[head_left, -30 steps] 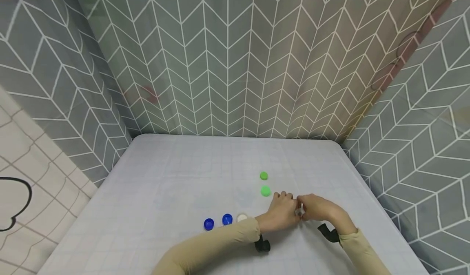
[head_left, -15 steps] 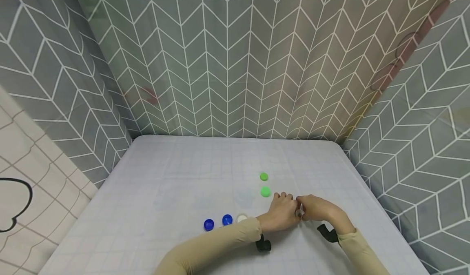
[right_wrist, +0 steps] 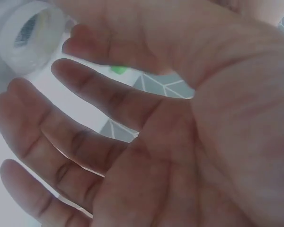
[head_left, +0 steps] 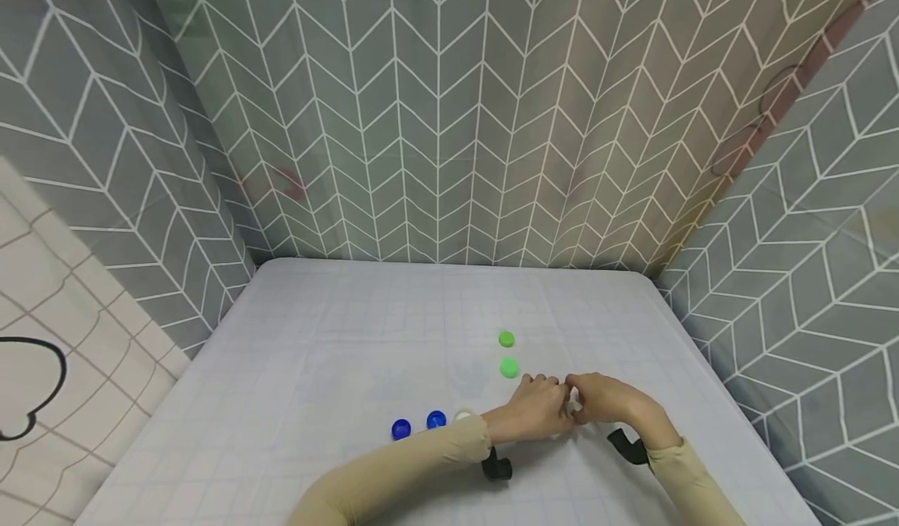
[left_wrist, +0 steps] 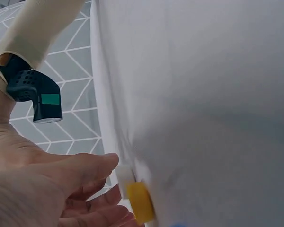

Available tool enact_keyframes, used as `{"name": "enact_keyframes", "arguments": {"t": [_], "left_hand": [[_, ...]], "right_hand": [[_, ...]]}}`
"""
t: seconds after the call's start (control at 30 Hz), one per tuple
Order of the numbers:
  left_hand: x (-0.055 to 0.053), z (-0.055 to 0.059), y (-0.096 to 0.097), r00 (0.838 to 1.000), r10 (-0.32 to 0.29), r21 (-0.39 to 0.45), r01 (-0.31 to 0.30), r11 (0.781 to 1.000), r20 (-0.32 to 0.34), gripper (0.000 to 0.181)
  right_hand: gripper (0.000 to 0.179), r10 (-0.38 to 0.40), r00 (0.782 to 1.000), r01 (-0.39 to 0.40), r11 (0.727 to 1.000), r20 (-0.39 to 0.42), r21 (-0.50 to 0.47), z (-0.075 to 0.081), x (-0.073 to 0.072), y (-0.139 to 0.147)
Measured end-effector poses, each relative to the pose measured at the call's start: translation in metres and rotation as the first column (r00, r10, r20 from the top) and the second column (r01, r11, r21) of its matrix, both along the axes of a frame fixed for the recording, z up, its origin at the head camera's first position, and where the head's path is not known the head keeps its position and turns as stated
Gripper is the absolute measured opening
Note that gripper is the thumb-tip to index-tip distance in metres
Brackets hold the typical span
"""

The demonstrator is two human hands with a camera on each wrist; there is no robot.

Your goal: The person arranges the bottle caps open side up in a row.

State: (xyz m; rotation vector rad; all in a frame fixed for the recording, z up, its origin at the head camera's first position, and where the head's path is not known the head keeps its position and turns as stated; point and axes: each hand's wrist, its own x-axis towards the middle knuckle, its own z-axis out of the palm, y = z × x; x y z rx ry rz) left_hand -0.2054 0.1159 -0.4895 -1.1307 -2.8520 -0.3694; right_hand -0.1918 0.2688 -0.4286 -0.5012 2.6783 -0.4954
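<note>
Both hands meet over the right part of the table, fingertips close together. My left hand (head_left: 537, 409) reaches across from the left and grips one side of a translucent round cap (right_wrist: 31, 38). At its other side, my right hand (head_left: 607, 397) pinches the rim between thumb and index finger, with the other fingers spread loosely in the right wrist view. Dark marking shows inside the cap. In the head view the fingers mostly cover it. Beyond the fingertips in the left wrist view stand a yellow cap (left_wrist: 141, 203) and a white cap (left_wrist: 125, 179).
Two green caps (head_left: 509, 367) lie behind the hands on the white-covered table (head_left: 337, 323). Near the left sleeve are two blue caps (head_left: 436, 419) and a white ring-like cap (head_left: 463, 414), partly hidden by the forearm. Grey patterned curtains (head_left: 435, 120) enclose the table's back and sides.
Both hands stay nearly in place. The clear cap between the fingertips has turned slightly, so its outline looks smaller. The caps on the table have not moved.
</note>
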Motion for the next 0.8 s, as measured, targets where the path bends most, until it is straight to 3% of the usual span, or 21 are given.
{"name": "enact_keyframes", "arguments": {"t": [0.33,0.8], "left_hand": [[0.001,0.03,-0.029,0.998,0.027,0.035,-0.029,0.999,0.063,0.041],[-0.023,0.05,-0.071,0.992,0.11,0.124,-0.118,0.985,0.068,0.04]], "right_hand": [[0.034,0.019,0.986,-0.016,1.0,-0.165,0.021,0.008,-0.007,-0.013],[0.041,0.073,0.923,-0.095,0.995,-0.378,-0.04,0.015,-0.025,-0.036]]}}
